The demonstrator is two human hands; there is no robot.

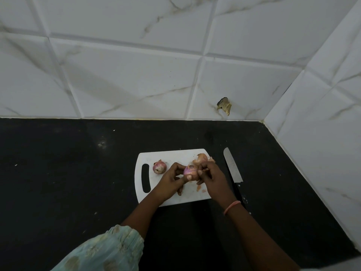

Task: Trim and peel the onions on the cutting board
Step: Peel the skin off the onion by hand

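Observation:
A white cutting board (175,156) with a handle slot on its left lies on the black counter. Both hands hold a small pink onion (189,172) just above the board's middle. My left hand (172,180) grips it from the left with the thumb across its front. My right hand (212,176) pinches its skin from the right. A second onion (159,167), unpeeled, rests on the board to the left. Loose papery skins (202,158) lie at the board's far right corner, and small scraps (201,188) sit near its front right.
A knife (232,169) with a black handle lies on the black counter (78,173) just right of the board, blade pointing away. White tiled walls (136,75) close the back and right side, with a chipped hole (224,105) in one tile.

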